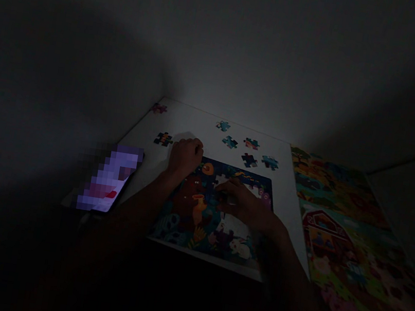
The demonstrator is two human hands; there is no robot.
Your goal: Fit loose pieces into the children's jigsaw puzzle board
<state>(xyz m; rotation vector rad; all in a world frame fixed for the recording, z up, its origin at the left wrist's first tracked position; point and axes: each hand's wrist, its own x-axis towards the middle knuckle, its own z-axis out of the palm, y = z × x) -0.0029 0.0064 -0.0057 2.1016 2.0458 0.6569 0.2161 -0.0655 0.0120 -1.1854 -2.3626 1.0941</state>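
A partly assembled jigsaw puzzle (187,202) with a brown animal and dark blue leaves lies on a white board (193,117). My left hand (186,156) is curled closed at the puzzle's upper left corner; whatever its fingers may hold is hidden. Over the puzzle's right half, my right hand (243,202) pinches a dark puzzle piece (229,199), at a pale gap in the picture. Beside my left hand lies a loose dark piece (163,139). The light is very dim.
Several loose pieces (251,143) lie beyond the puzzle, and a pinkish piece (159,109) sits at the board's far left corner. A lit phone (117,183) lies at the left. Colourful farm-picture sheets (349,249) are at the right. A pale wall (242,51) rises behind.
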